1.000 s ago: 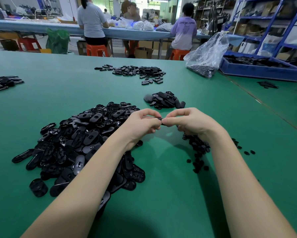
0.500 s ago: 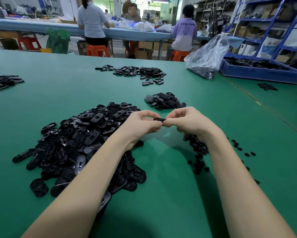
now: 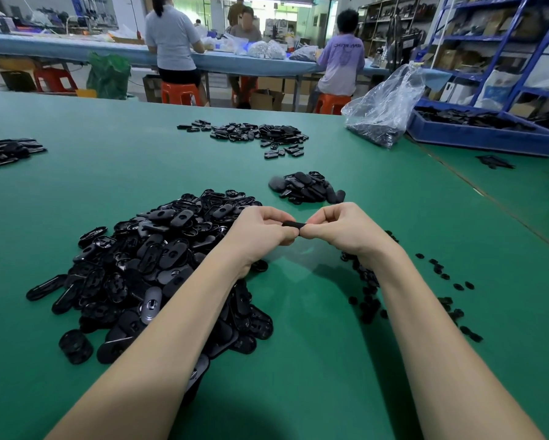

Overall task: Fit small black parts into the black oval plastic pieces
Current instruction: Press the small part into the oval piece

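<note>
Both hands clamped together on one black oval piece [image 3: 293,224], raised above the green worktop [image 3: 298,360] at centre. Left hand [image 3: 260,231] pinching its left end, right hand [image 3: 339,228] its right end; long axis running left to right, edge-on, equally near both. Small part hidden under the fingertips, seating impossible to judge. Large pile of oval pieces [image 3: 149,268] near left; small parts [image 3: 366,293] scattered near right; smaller heap [image 3: 308,187] just beyond.

A: Hands?
B: Left hand [image 3: 262,231] & right hand [image 3: 343,228] raised, knuckles up, fingers curled, thumbs tip to tip at centre.
A: Arms?
B: Both forearms bare, angled inward.
</note>
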The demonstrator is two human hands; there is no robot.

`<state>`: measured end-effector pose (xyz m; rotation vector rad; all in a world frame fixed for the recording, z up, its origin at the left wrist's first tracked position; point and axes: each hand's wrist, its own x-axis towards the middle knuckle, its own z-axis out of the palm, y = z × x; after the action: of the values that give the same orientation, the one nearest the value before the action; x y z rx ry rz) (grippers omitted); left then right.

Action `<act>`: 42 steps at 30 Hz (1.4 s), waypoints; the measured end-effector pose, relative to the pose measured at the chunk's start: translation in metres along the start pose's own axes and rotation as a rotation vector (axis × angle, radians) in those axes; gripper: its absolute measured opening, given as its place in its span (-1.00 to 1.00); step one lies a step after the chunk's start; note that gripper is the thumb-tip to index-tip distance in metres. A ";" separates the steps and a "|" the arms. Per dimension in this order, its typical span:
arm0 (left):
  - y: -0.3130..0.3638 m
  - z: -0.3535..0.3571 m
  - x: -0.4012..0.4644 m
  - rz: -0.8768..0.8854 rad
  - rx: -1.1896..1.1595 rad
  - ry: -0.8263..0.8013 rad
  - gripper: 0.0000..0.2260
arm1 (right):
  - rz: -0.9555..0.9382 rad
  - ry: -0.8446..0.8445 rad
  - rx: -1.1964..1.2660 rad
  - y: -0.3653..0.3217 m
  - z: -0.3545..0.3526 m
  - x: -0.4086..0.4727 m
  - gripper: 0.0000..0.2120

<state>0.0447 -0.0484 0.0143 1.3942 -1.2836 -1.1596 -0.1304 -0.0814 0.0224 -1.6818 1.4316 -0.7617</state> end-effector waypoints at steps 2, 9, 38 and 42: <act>-0.002 0.002 0.001 -0.012 0.014 0.027 -0.87 | -0.003 0.008 0.004 0.001 0.003 0.000 -0.84; -0.005 -0.001 0.002 -0.013 0.000 0.025 -0.86 | -0.091 -0.088 0.037 0.000 -0.002 -0.003 -0.87; -0.013 0.002 0.013 0.048 0.125 -0.013 -0.83 | 0.158 0.504 -0.545 0.026 -0.022 0.100 -0.78; -0.016 0.001 0.015 0.057 0.106 -0.012 -0.89 | 0.151 0.482 -0.565 0.020 -0.022 0.100 -0.74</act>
<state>0.0472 -0.0627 -0.0028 1.4198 -1.4022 -1.0763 -0.1403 -0.1850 0.0117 -1.8377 2.2482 -0.7528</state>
